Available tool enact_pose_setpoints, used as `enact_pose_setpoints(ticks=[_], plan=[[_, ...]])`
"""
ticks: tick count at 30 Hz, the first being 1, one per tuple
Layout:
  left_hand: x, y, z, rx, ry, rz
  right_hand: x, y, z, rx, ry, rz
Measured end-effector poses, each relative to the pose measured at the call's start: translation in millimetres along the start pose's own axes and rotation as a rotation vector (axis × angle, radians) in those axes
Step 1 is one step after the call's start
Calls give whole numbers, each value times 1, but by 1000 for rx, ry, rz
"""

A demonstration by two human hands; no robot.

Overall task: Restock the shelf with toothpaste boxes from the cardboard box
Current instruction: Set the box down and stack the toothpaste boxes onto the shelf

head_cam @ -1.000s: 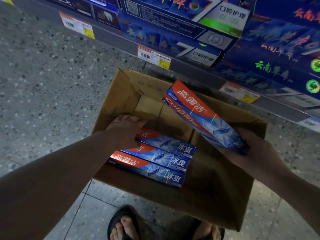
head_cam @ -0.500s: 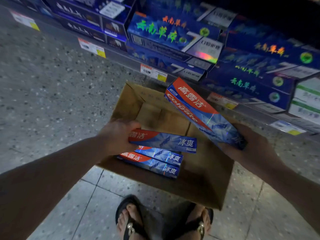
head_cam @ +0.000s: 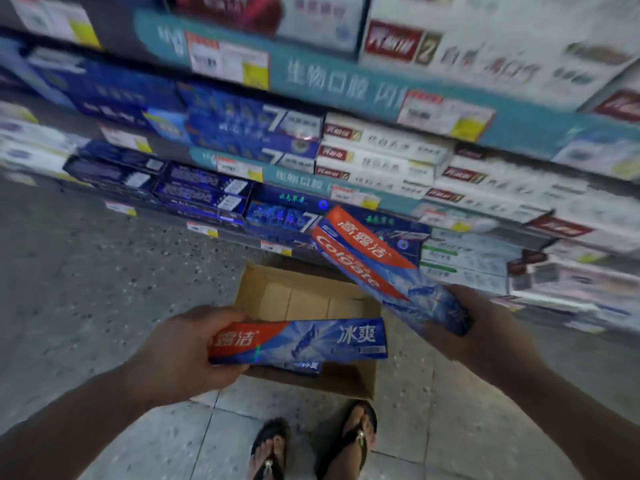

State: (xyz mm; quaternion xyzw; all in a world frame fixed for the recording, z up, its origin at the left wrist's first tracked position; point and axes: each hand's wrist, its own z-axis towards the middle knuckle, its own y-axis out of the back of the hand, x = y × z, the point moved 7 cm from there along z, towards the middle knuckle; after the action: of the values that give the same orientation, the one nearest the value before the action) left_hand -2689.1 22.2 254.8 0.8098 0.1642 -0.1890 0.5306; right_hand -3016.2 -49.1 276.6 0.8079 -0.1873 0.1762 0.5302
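Note:
My left hand (head_cam: 183,348) grips a red-and-blue toothpaste box (head_cam: 311,339) by its red end, held level above the open cardboard box (head_cam: 301,299) on the floor. My right hand (head_cam: 485,327) holds a second, larger red-and-blue toothpaste box (head_cam: 374,265) by its blue end, tilted up toward the shelves. Under the left box, a corner of another toothpaste box (head_cam: 304,366) shows inside the carton. The shelf (head_cam: 346,88) rises ahead, packed with toothpaste boxes and blurred.
Dark blue boxes (head_cam: 249,129) fill the left shelves and white boxes (head_cam: 381,154) the right. Price tags (head_cam: 227,62) line the shelf edges. Speckled floor (head_cam: 86,271) lies to the left. My sandalled feet (head_cam: 311,445) stand just behind the carton.
The view has tilted up, showing more shelves. My left hand has lifted one toothpaste box out of the carton. My right hand has raised its box toward the shelves.

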Motion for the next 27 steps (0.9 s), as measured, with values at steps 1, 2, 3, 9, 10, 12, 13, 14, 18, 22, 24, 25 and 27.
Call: enact_pose_setpoints(ticks=[1,2,3,9,10,12,13,14,18,22,24,25,27], plan=[[-10,16,-9,-7,-9,5,4,18,-13,-17,-17,3],[-20,31,-17,-1,-4,4,7,37,-28,-40,-33,23],[-31,45,-24,21,-5,2,10,57,-43,-77,-38,49],[-141,140,-59,-12,-162,12,14,167,-148,-188,-202,214],[-161,149,-63,6,-199,11,10,183,-167,-218,-244,235],[-199,163,-68,60,-272,22,2,213,-204,-309,-288,254],[-218,169,-70,67,-309,33,-1,227,-222,-352,-295,242],[-236,174,-71,73,-342,46,-5,240,-241,-393,-303,235],[-320,181,-77,123,-445,60,-33,291,-316,-542,-353,273],[-406,173,-83,165,-513,101,-78,335,-381,-649,-408,258],[-457,164,-89,173,-569,142,-105,357,-413,-682,-451,252],[-483,158,-94,176,-599,154,-121,368,-428,-699,-468,256],[-535,141,-103,194,-644,167,-156,390,-460,-735,-508,256]])
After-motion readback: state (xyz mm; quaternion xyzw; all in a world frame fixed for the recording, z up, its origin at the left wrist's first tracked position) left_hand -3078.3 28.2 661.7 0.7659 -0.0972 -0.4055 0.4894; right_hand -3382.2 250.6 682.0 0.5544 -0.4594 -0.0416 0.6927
